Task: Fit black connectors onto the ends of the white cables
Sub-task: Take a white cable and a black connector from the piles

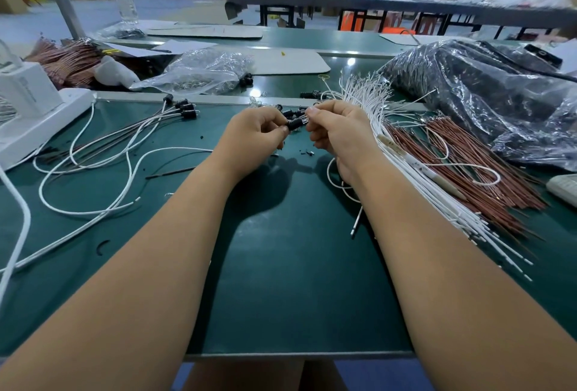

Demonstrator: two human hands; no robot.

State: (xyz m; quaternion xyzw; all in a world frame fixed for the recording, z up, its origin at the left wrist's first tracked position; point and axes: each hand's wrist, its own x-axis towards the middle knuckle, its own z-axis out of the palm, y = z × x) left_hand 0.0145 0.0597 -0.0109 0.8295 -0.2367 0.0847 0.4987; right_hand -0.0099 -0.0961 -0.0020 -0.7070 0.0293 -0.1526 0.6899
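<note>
At the centre of the frame both hands meet just above the green desk (296,266). The left hand (253,134) pinches a black connector (293,124) between curled fingers, and the right hand (335,130) pinches a small clear piece at the connector's other end, fingers curled round it. A white cable (334,178) loops out below the right wrist. To the right lies a fanned bundle of white cables (406,172) beside reddish-brown wires (474,172). At the left of the frame, finished cables with black connectors (184,108) lie spread on the desk. More loose connectors (309,94) sit just beyond the hands.
</note>
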